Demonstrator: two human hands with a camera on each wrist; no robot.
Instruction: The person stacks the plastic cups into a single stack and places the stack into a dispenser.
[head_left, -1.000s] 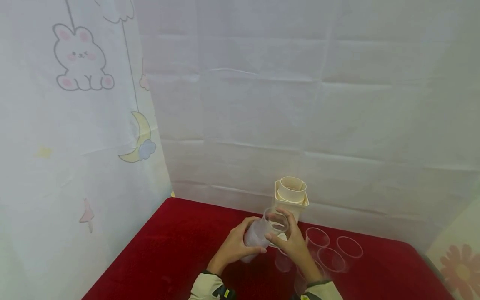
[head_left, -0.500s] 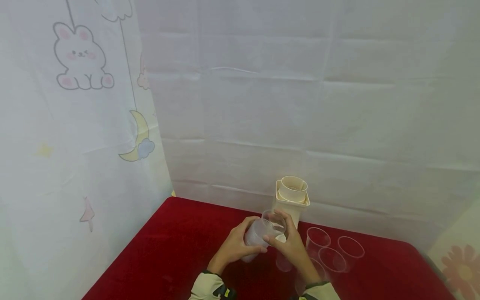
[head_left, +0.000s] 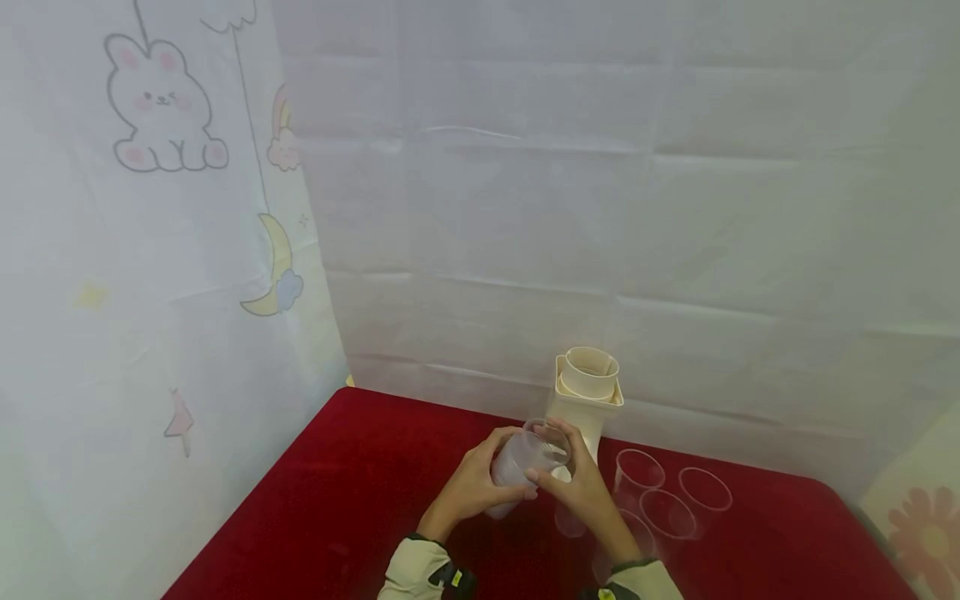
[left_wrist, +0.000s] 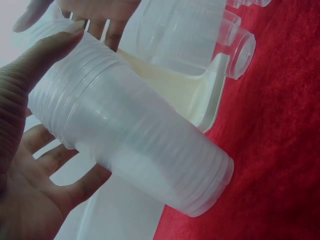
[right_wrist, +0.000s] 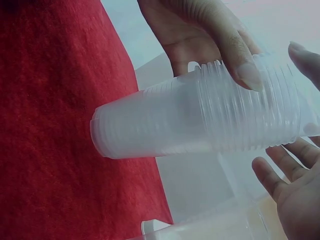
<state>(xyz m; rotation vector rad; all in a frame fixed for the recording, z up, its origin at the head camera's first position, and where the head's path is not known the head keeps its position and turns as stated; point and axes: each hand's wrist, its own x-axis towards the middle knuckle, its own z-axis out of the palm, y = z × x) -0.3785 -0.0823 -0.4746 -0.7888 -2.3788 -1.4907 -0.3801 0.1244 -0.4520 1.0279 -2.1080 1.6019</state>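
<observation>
A stack of clear plastic cups (head_left: 510, 471) is held tilted above the red table. My left hand (head_left: 468, 483) grips its side, thumb and fingers around it. At the mouth end, my right hand (head_left: 581, 483) holds the rim of the uppermost cup (head_left: 546, 442) between thumb and fingers. The nested rims of the stack (left_wrist: 150, 135) sit close together in the left wrist view, its bases pointing down right. In the right wrist view, the left thumb lies across the rims of the stack (right_wrist: 150, 120), and the right fingertips show beside the mouth end.
Behind the hands stands a cream plastic holder (head_left: 588, 375) with a round collar on a square top. Several clear cups (head_left: 667, 514) stand on the right of the red-covered table (head_left: 315, 492). A pale cloth backdrop (head_left: 480, 208) hangs behind.
My right hand and the uppermost cup have shifted slightly left, closer to the stack. The left hand keeps its grip. The head view has tilted a little.
</observation>
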